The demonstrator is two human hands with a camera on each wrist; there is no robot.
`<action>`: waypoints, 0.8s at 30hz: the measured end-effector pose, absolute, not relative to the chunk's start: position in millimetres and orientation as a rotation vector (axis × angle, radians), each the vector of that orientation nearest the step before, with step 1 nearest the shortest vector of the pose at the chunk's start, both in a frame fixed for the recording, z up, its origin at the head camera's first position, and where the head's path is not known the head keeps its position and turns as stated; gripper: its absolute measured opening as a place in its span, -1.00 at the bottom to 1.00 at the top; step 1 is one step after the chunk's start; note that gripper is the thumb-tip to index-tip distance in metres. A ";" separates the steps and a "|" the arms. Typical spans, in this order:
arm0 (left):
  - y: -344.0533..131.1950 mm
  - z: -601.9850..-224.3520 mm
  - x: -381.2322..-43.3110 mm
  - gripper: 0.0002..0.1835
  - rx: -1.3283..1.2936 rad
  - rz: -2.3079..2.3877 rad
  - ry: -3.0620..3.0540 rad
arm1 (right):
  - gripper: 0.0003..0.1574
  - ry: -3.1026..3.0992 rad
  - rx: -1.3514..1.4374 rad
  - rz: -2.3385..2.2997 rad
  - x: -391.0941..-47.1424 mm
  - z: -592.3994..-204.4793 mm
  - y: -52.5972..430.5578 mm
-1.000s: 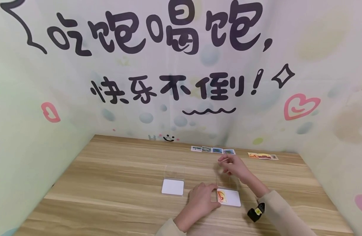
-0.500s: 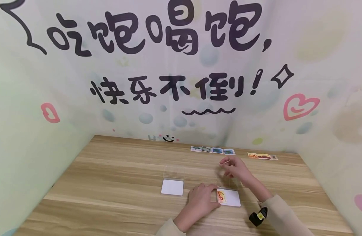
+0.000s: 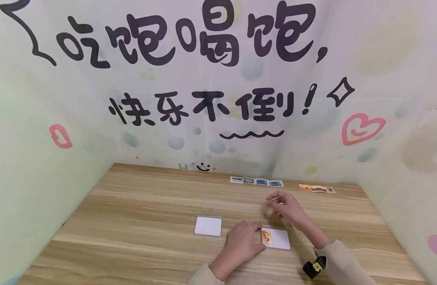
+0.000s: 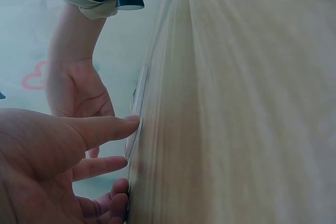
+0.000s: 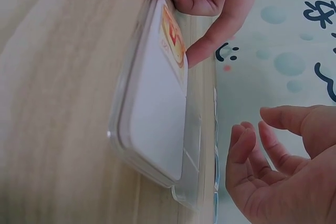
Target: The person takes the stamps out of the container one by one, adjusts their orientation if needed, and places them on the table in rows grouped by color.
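In the head view, my left hand [image 3: 242, 241] grips the left end of a shallow clear case [image 5: 121, 129], index finger at its far corner and thumb at its near corner. A white card [image 3: 281, 239] lies in this case, with an orange and yellow stamp [image 3: 267, 237] on its left part. The transparent lid [image 5: 189, 182] is folded back behind it. My right hand [image 3: 287, 208] hovers above and behind that lid. Its fingers are loosely curled, and the right wrist view shows nothing between them.
Left of my left hand lies a second case with a white card [image 3: 208, 226] and a transparent lid [image 3: 210, 208] folded back. Several blue and green stamps [image 3: 262, 182] stand in a row near the back wall. Red and yellow stamps [image 3: 318, 189] lie at back right.
My right hand has drawn slightly back toward me and to the right. My left hand and the case have stayed in place.
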State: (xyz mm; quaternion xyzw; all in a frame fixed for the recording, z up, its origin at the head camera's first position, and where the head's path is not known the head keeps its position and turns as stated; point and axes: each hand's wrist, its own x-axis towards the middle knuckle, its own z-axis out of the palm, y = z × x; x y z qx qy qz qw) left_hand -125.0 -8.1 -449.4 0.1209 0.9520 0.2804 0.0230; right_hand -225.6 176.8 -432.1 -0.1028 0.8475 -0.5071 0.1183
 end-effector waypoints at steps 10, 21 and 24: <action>-7.7 -449.5 -125.0 -0.45 0.379 0.866 2.959 | -0.70 2.468 -0.296 -1.506 -213.9 -426.7 178.5; -8.3 -447.9 -125.0 -0.44 0.366 0.890 2.945 | -0.69 2.454 -0.271 -1.518 -202.4 -429.9 182.2; -8.1 -448.1 -124.4 -0.44 0.365 0.880 2.953 | -0.69 2.450 -0.261 -1.522 -198.7 -430.4 183.7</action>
